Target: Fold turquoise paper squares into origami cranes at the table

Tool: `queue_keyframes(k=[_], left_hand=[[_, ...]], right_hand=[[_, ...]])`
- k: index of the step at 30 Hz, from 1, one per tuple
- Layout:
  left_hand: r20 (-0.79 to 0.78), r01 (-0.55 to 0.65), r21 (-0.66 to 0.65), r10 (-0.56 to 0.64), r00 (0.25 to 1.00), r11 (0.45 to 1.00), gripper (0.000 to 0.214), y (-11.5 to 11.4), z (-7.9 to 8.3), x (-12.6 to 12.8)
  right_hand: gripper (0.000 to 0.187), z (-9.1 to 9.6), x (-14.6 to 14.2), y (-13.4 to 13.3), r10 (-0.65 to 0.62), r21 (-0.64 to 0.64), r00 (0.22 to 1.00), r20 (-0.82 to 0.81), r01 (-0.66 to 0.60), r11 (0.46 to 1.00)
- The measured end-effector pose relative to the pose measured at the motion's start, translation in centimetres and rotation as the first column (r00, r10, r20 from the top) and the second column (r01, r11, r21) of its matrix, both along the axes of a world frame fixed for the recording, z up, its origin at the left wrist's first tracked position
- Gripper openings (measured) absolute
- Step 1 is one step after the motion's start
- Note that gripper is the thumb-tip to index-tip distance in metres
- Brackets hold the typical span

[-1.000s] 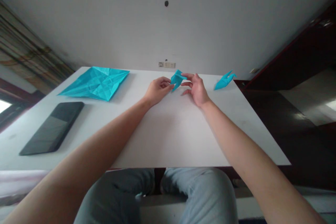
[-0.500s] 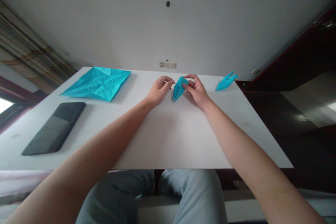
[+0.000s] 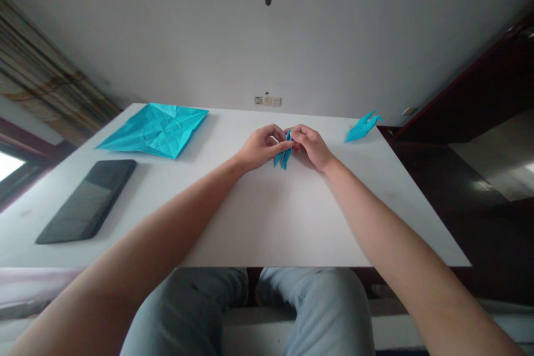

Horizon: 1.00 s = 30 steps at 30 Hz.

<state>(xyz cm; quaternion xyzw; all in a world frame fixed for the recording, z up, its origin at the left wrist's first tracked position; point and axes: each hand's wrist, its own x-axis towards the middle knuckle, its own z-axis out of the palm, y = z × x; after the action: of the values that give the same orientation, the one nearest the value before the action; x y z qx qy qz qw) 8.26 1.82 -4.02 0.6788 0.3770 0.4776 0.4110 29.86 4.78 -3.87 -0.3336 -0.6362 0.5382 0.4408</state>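
Observation:
Between my two hands, near the back middle of the table, is a small piece of folded blue paper [image 3: 286, 159]. Its pointed flaps hang downward, and part of it is hidden by my fingers. My left hand [image 3: 267, 147] pinches it from the left, thumb across its front. From the right, my right hand [image 3: 311, 146] grips its upper part with thumb and fingers. To the right stands a blue origami crane [image 3: 361, 128], untouched. A creased, unfolded blue paper sheet [image 3: 161, 129] lies at the back left.
A black phone [image 3: 87, 200] lies at the left on the white table [image 3: 275, 222]. Wall sockets [image 3: 267, 101] are on the wall behind the table. A curtain [image 3: 54, 78] hangs at the far left. My knees are under the front edge.
My left hand has moved right and closed on the folded paper. The paper has turned and now shows edge-on, its flaps slightly apart. My right hand still holds it.

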Motion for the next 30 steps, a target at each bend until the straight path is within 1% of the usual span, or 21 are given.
queue_keyframes(k=[2,3,7,9,12,15,17,19,24,27,30], left_hand=[[-0.011,0.016,-0.009,-0.017,1.000,1.000,0.058,0.0,0.0,0.1],[-0.005,0.023,-0.014,-0.023,1.000,1.000,0.057,0.0,0.0,0.1],[0.086,0.039,-0.005,-0.039,0.996,0.999,0.058,0.4,-0.3,0.1],[0.137,0.051,0.000,-0.050,0.989,0.999,0.059,0.7,-0.6,0.0],[0.193,0.075,-0.001,-0.074,0.978,0.997,0.059,1.1,-1.2,0.0],[0.249,0.045,0.036,-0.053,0.967,0.998,0.060,1.4,-1.7,0.1],[0.287,0.043,0.050,-0.055,0.956,0.998,0.063,1.4,-1.9,0.1],[0.313,0.058,0.035,-0.066,0.947,0.998,0.066,1.4,-2.0,0.1],[0.319,0.048,0.000,-0.045,0.947,0.999,0.065,1.5,-2.2,0.1],[0.294,0.021,0.024,-0.028,0.955,0.999,0.057,1.6,-2.1,0.2],[0.276,-0.035,0.047,0.021,0.961,0.998,0.047,1.6,-2.0,0.3]], right_hand=[[0.058,-0.1,-0.2,0.1,-0.001,0.000,1.000,-0.012,0.001,1.000],[0.059,-0.2,-0.2,0.1,0.000,-0.004,1.000,-0.018,0.000,1.000],[0.049,-0.5,-0.3,0.3,-0.006,-0.022,0.999,-0.048,0.005,1.000],[0.048,-0.5,-0.2,0.4,-0.014,-0.020,0.998,-0.066,0.013,1.000],[0.059,-0.6,-0.2,0.5,-0.039,-0.014,0.995,-0.097,0.037,0.999],[0.071,-0.6,-0.2,0.5,-0.088,-0.011,0.989,-0.115,0.088,0.996],[0.075,-0.6,-0.2,0.5,-0.112,-0.014,0.987,-0.113,0.111,0.994],[0.077,-0.7,-0.1,0.6,-0.123,-0.009,0.987,-0.106,0.122,0.992],[0.076,-1.0,0.1,1.1,-0.175,0.035,0.982,-0.073,0.178,0.983],[0.072,-1.1,0.2,1.2,-0.186,0.056,0.980,-0.073,0.191,0.980],[0.073,-1.0,0.2,1.1,-0.182,0.062,0.977,-0.109,0.189,0.980]])
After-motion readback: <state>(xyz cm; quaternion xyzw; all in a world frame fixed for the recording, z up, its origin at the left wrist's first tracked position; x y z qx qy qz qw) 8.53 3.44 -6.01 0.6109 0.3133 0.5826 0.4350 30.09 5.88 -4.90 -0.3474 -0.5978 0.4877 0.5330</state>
